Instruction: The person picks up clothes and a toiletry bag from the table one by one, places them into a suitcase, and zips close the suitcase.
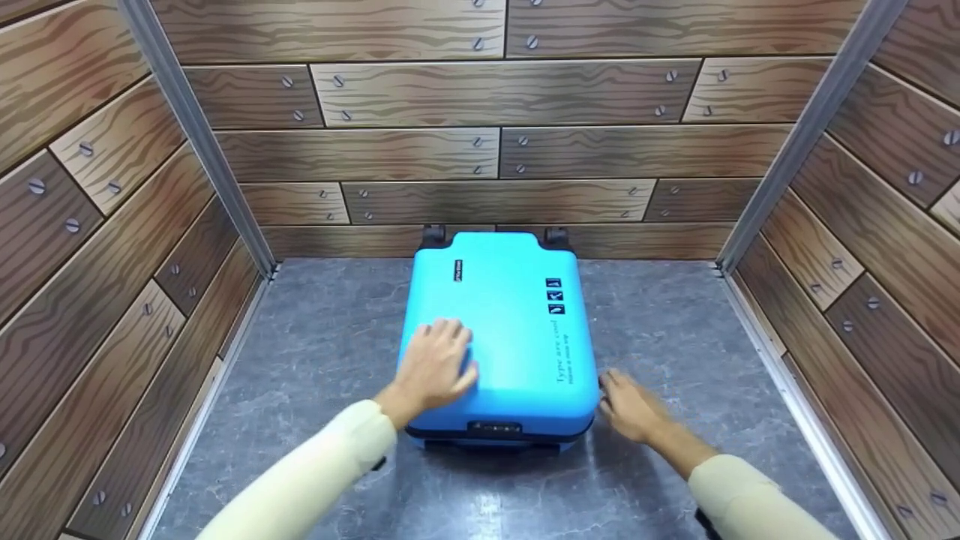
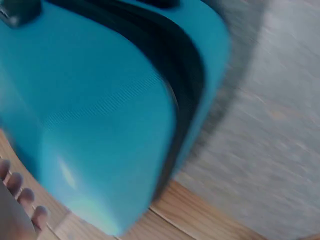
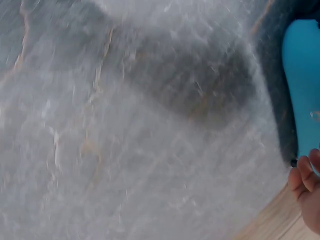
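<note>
A bright blue hard-shell suitcase [image 1: 502, 322] lies flat on the grey floor, wheels toward the back wall. My left hand [image 1: 435, 364] rests on the left part of its lid with the fingers extended; in the left wrist view only the fingertips [image 2: 27, 197] show, at the lower left. At the suitcase's right side, my right hand [image 1: 634, 409] has its fingers curled and pinches a small dark zipper pull [image 3: 294, 163] by the seam. A black combination lock [image 1: 494, 428] sits in the front edge. The suitcase's underside is hidden.
Wood-plank-patterned walls [image 1: 480, 154] enclose the floor [image 1: 322, 330] at the back and both sides. Metal strips [image 1: 795, 420] run along the floor's side edges. Two black wheels [image 1: 556, 238] on the suitcase stand close to the back wall.
</note>
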Tool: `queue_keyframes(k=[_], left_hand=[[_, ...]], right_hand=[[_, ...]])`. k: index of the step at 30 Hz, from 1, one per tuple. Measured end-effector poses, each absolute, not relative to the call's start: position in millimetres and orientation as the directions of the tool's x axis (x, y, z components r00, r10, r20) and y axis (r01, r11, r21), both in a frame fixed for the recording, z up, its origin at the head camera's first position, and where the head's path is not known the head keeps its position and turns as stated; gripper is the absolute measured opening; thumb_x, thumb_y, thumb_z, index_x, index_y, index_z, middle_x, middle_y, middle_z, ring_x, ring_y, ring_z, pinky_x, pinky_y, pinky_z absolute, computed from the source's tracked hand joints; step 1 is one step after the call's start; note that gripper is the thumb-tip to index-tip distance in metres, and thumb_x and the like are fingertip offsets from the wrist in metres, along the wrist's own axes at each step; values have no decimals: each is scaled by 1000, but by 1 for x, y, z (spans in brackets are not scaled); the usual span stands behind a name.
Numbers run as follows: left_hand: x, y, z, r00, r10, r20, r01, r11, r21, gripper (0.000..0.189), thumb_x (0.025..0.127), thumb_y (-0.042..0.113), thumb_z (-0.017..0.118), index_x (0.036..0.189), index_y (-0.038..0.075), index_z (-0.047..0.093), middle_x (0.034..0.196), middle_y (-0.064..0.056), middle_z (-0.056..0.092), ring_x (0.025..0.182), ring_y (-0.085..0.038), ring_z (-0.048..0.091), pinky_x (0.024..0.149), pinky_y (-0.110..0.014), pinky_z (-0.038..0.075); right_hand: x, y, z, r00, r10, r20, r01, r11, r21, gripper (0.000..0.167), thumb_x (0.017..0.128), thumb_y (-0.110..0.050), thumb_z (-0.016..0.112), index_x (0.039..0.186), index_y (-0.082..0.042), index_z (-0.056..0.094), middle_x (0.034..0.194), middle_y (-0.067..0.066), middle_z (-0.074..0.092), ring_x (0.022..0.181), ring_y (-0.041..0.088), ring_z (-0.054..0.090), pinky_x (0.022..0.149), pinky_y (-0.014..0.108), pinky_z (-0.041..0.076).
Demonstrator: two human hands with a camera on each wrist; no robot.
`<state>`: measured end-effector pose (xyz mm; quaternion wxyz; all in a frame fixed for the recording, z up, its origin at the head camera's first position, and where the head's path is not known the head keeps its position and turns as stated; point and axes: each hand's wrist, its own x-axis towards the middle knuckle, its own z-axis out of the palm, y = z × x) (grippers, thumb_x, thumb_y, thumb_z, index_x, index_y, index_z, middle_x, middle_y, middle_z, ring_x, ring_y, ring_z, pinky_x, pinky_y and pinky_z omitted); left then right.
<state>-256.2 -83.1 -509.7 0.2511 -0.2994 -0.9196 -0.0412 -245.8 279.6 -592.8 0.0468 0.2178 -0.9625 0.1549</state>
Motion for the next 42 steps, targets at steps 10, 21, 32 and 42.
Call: queue_keyframes(k=[10,21,32,42], left_hand=[[-253,-72,-528,-718,516,467,565,824,-43,42,91,38,47,123,12,56,111,-5,57,91,-24,46,78,-40,36],[-246,-66,-538,-655,532,536,517,833,-196,59,93,56,40,124,10,59,114,-6,62,97,-26,56,76,-41,43],[-237,-68,-542,-621,596,509,507,800,-320,95,85,83,25,130,7,57,123,-9,61,109,-29,57,84,-44,45],[-236,-68,-544,-649,583,489,492,811,-316,99,84,85,23,131,5,56,124,-10,60,109,-30,57,85,-45,46]], right_hand=[[-247,274,-616,-820,-511,258,-572,725,-383,43,92,2,56,134,10,53,130,31,57,120,49,56,100,60,44],[-246,281,-623,-749,-502,433,-603,786,-133,10,92,-12,61,90,-3,65,80,13,67,77,32,65,69,48,53],[-240,283,-653,-354,-558,751,-687,700,196,25,88,-19,50,65,-8,52,58,1,45,53,18,37,48,30,30],[-225,280,-662,-324,-573,753,-687,689,229,15,74,-14,52,61,-6,52,55,4,48,54,22,42,53,34,34]])
